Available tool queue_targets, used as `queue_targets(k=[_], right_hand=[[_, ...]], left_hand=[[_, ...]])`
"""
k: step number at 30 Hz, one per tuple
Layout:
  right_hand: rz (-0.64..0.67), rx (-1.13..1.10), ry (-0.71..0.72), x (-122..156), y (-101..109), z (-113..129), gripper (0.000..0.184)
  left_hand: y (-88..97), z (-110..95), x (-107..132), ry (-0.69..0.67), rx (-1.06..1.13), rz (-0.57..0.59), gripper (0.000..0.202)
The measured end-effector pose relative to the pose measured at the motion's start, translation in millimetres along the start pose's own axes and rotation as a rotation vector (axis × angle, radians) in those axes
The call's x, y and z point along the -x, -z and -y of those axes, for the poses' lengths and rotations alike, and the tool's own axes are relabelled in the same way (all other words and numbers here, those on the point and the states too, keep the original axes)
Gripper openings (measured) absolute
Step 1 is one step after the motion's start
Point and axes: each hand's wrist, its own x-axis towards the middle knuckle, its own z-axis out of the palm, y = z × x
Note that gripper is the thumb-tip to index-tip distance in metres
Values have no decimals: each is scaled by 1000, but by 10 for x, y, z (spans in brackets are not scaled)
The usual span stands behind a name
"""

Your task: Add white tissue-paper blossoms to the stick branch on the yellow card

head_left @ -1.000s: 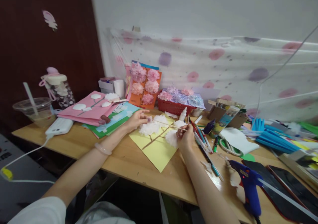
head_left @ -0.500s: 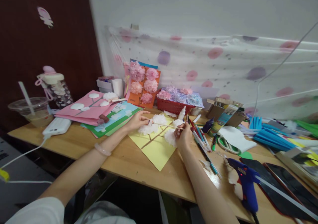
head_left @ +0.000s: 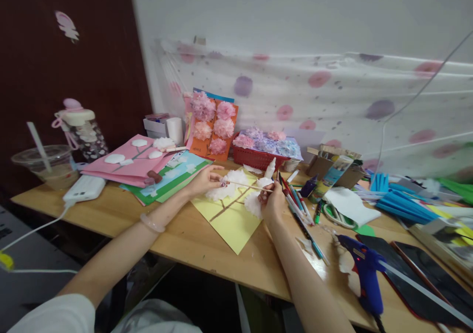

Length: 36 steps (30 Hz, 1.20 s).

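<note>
A yellow sheet of paper (head_left: 236, 234) lies on the table with brown branch lines drawn on it and fluffy white cotton tufts (head_left: 236, 178) around them. Above the sheet, my right hand (head_left: 272, 201) pinches a thin pale stick (head_left: 246, 185) near its right end. My left hand (head_left: 207, 181) has its fingertips closed at the stick's left end, over the cotton. Another cotton tuft (head_left: 253, 204) sits beside my right fingers, which partly cover it. Behind them stands a white glue bottle (head_left: 271, 168).
To the right lie several markers (head_left: 301, 207), a blue glue gun (head_left: 364, 269) and dark phones (head_left: 391, 269). A red basket (head_left: 254, 158) of paper flowers stands behind. At left are pink paper (head_left: 111, 168), a plastic cup (head_left: 48, 168), a power bank (head_left: 84, 187) and a bottle (head_left: 88, 136).
My left fingertips have shifted slightly at the stick's left end, where a small white bit showed before. My right hand has stayed nearly in place, still holding the stick.
</note>
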Motion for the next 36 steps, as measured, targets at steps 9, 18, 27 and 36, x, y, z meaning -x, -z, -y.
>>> queue_targets(k=[9, 18, 27, 36], right_hand=[[-121, -87, -59, 8, 5, 34, 33], [-183, -110, -75, -14, 6, 82, 33], [-115, -66, -86, 23, -14, 35, 34], [-132, -22, -74, 15, 2, 30, 36]], left_hand=[[-1, 8, 0, -16, 10, 10, 65], [12, 4, 21, -43, 1, -42, 63], [1, 22, -6, -27, -2, -13, 66], [-2, 5, 5, -3, 89, -28, 64]])
